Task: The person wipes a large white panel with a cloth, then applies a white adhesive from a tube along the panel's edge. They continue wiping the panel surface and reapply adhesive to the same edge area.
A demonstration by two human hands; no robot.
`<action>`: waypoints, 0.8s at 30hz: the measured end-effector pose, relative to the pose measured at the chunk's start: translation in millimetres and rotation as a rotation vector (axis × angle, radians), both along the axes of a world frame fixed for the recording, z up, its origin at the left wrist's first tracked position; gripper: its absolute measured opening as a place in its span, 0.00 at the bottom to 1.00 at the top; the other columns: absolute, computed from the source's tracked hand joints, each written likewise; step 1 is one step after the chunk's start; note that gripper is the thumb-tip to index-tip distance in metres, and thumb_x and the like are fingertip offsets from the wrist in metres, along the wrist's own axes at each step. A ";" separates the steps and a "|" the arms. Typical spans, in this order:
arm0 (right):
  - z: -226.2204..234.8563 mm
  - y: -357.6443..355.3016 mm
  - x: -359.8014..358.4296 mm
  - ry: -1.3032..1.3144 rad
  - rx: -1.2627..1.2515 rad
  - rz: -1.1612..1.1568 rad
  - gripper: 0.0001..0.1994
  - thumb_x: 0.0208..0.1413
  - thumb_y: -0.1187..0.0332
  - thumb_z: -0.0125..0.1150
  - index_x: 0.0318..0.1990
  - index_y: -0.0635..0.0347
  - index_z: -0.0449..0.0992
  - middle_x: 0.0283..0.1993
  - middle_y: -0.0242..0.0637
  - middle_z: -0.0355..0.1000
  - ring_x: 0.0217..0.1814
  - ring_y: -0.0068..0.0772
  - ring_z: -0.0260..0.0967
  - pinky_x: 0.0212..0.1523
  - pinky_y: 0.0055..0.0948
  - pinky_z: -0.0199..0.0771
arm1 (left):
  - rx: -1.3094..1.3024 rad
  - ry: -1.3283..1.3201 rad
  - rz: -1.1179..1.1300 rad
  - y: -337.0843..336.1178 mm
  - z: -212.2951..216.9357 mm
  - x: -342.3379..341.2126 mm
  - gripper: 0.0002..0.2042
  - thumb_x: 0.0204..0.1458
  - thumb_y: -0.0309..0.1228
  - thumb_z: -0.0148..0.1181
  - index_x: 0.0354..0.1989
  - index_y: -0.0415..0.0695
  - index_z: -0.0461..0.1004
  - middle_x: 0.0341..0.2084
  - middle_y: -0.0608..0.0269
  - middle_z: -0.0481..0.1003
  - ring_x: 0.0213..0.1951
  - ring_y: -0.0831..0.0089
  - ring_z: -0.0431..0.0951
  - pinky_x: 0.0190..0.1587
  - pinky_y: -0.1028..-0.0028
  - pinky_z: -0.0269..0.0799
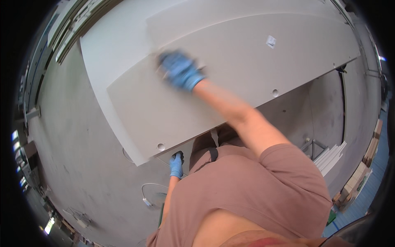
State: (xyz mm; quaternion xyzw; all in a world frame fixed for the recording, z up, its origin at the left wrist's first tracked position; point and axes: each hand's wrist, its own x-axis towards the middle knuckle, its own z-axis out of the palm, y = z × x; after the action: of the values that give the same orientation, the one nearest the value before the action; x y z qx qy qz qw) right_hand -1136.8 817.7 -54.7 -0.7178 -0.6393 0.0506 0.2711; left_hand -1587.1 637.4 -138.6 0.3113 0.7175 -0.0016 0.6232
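My right hand (179, 71), in a blue glove and smeared by motion, is over the left part of a large pale grey panel (230, 53). Its fingers look closed, and a pale edge juts out on both sides of them; what they hold is too blurred to name. My left hand (176, 164), gloved in blue with dark fingertips, hangs low beside the panel's near edge. The fingers there are curled in, with nothing seen in them. Round holes and a small white label (271, 41) mark the panel.
Beneath and behind the panel lies a larger white sheet (98, 57). Long boards (78, 26) are stacked at the far left. White strips (331, 158) lean low on the right, near boxes (354, 181). A cable with a plug (147, 201) lies on the grey floor (82, 144).
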 end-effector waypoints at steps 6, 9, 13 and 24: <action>-1.1 -67.2 272.4 -0.176 -0.222 -0.765 0.29 0.67 0.43 0.50 0.64 0.56 0.73 0.67 0.49 0.72 0.70 0.51 0.69 0.66 0.51 0.71 | -0.090 0.063 0.138 -30.8 -9.3 -56.5 0.15 0.65 0.42 0.61 0.50 0.45 0.81 0.43 0.66 0.83 0.40 0.74 0.79 0.42 0.71 0.74; -17.0 -58.6 250.9 -0.631 -0.310 -1.033 0.35 0.67 0.40 0.49 0.71 0.57 0.70 0.74 0.51 0.68 0.73 0.55 0.67 0.73 0.49 0.63 | -0.140 0.089 0.207 -53.3 -20.0 -81.5 0.16 0.66 0.42 0.59 0.51 0.43 0.80 0.44 0.63 0.83 0.42 0.71 0.81 0.43 0.68 0.77; -9.1 54.5 89.4 -0.264 -0.139 -0.498 0.31 0.59 0.44 0.61 0.59 0.62 0.78 0.65 0.51 0.73 0.69 0.54 0.68 0.71 0.56 0.62 | -0.267 0.125 0.226 -64.0 -36.9 -84.0 0.17 0.66 0.42 0.58 0.54 0.42 0.79 0.47 0.60 0.83 0.46 0.68 0.82 0.49 0.65 0.78; 23.4 132.3 -125.7 0.100 0.013 0.230 0.23 0.68 0.54 0.48 0.61 0.58 0.75 0.61 0.54 0.75 0.61 0.47 0.75 0.65 0.42 0.73 | 0.008 -0.160 0.214 7.0 -3.0 0.5 0.20 0.67 0.43 0.61 0.60 0.44 0.77 0.54 0.61 0.82 0.54 0.68 0.81 0.58 0.63 0.76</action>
State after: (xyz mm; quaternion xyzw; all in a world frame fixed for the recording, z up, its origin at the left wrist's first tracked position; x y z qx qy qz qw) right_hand -1262.4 950.0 -31.3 -0.6343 -0.7037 0.1129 0.2996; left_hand -1586.5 644.4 -141.6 0.2345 0.6945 0.0927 0.6739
